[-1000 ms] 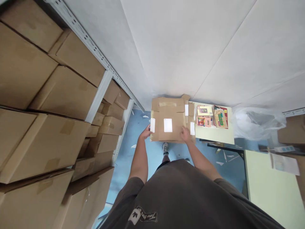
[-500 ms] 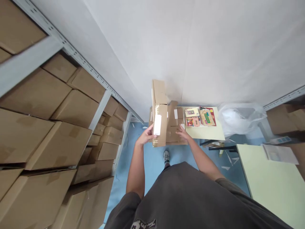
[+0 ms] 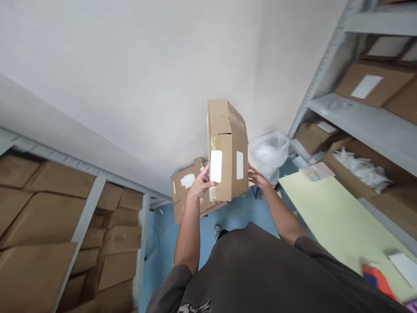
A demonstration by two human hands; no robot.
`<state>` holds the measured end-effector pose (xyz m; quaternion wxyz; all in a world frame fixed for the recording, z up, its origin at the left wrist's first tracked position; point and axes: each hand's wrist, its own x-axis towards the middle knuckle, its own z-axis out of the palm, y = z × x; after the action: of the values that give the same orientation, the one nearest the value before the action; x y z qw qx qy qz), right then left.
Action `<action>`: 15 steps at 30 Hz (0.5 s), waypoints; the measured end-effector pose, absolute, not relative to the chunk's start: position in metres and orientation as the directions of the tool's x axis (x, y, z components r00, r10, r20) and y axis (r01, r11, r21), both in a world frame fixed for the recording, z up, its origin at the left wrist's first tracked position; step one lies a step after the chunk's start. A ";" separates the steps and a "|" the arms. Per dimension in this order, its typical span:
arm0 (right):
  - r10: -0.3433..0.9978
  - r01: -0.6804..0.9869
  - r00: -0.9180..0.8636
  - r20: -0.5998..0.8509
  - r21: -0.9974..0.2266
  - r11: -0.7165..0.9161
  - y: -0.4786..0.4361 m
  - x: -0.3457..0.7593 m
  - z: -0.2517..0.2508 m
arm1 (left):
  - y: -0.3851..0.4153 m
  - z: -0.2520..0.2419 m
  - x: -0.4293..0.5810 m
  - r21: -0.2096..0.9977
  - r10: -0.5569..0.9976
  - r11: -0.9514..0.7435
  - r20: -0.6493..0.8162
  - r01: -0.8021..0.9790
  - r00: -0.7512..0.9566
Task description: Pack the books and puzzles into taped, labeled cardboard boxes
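Observation:
I hold a brown cardboard box (image 3: 228, 148) with white labels upright in front of me, at chest height. My left hand (image 3: 201, 184) grips its lower left edge, fingers curled around the corner beside a white label. My right hand (image 3: 259, 177) presses against the box's right side, fingers partly hidden behind it. Below and behind the box, another flattened cardboard box (image 3: 186, 188) with white labels lies near the wall.
A metal rack (image 3: 94, 195) full of cardboard boxes stands on the left. A pale green table (image 3: 339, 217) lies on the right, with a white plastic bag (image 3: 269, 154) beyond it. Grey shelves (image 3: 365, 121) hold boxes at the right. Blue floor shows below.
The box went from lying flat to standing upright in my hands and rose off the stack. My view swung to the right, bringing the right-hand shelves into sight.

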<state>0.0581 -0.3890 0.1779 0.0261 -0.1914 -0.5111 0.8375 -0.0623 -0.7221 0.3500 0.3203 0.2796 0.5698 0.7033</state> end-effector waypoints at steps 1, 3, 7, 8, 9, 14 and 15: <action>0.287 0.123 -0.911 -0.298 -0.858 -0.499 -0.366 0.080 0.178 | -0.702 0.349 -0.065 0.981 0.788 -0.142 0.033 -0.129 -0.615; 0.384 0.054 -0.877 -0.288 -0.854 -0.517 -0.324 0.126 0.180 | -0.661 0.347 -0.072 0.987 0.836 -0.101 0.015 -0.127 -0.549; 0.540 -0.020 -0.797 -0.272 -0.880 -0.474 -0.255 0.219 0.195 | -0.580 0.338 -0.087 0.990 0.924 0.024 -0.075 -0.139 -0.374; 0.574 -0.028 -0.772 -0.274 -0.887 -0.461 -0.242 0.239 0.200 | -0.559 0.335 -0.090 0.988 0.937 0.043 -0.092 -0.149 -0.336; 0.607 -0.037 -0.746 -0.276 -0.892 -0.451 -0.231 0.259 0.204 | -0.540 0.331 -0.092 0.985 0.948 0.058 -0.106 -0.163 -0.301; 0.733 -0.106 -0.620 -0.280 -0.896 -0.431 -0.203 0.334 0.225 | -0.447 0.308 -0.101 0.954 0.973 0.179 -0.207 -0.239 -0.100; 0.752 -0.113 -0.594 -0.285 -0.896 -0.429 -0.202 0.346 0.228 | -0.429 0.303 -0.103 0.947 0.972 0.212 -0.231 -0.243 -0.053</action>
<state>0.3460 -0.2015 0.2278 0.2815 -0.3520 -0.4544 0.7684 -0.1033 -0.4292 0.3035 0.5883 0.3573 0.5096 0.5163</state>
